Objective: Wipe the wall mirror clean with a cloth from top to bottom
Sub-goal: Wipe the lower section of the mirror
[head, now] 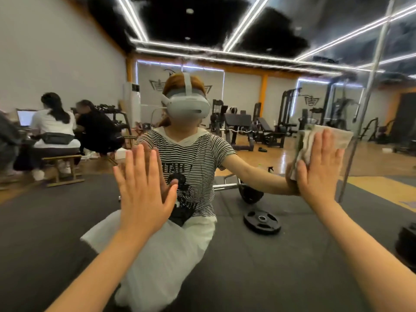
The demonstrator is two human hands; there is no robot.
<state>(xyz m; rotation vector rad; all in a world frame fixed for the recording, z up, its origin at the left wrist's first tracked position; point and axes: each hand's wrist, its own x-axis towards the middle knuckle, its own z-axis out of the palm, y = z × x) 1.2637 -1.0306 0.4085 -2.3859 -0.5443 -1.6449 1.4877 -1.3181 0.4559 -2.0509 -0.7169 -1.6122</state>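
Note:
The wall mirror point(258, 52) fills nearly the whole head view and reflects a gym room and me kneeling in front of it. My left hand point(144, 188) lies flat on the glass with straight spread fingers, at chest height of my reflection. My right hand point(318, 167) presses a crumpled beige cloth point(335, 138) flat against the glass at the right, fingers straight and pointing up. The cloth sticks out above and to both sides of the hand, and its reflection shows behind it.
A vertical seam point(369, 97) between mirror panels runs just right of the cloth. The glass reflects a weight plate point(262, 221) and barbell on dark floor mats behind me, gym machines at the back, and people seated at a laptop on the left.

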